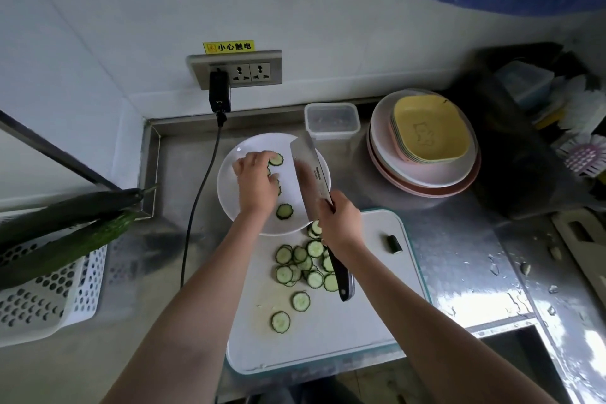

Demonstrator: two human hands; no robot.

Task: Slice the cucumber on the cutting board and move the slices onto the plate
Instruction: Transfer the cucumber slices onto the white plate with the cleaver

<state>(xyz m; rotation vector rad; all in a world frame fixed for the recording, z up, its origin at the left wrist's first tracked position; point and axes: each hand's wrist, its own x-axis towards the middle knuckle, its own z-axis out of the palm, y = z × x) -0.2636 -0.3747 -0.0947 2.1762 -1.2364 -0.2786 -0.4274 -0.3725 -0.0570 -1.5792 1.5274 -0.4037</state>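
Soft daylight, glare on wet steel counter [472,275] at right; wide-angle bending and blur toward edges.

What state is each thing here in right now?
Left hand: over the plate, on slices.
Right hand: gripping the knife.
Knife: blade over the plate.
Plate: holds a few slices.
Board: most slices still here.
Cucumber end: uncut, on board.
Container: lidded.

A kitchen: steel counter [459,239], stacked plates [426,170], cutting board [328,338], scrub brush [587,154].
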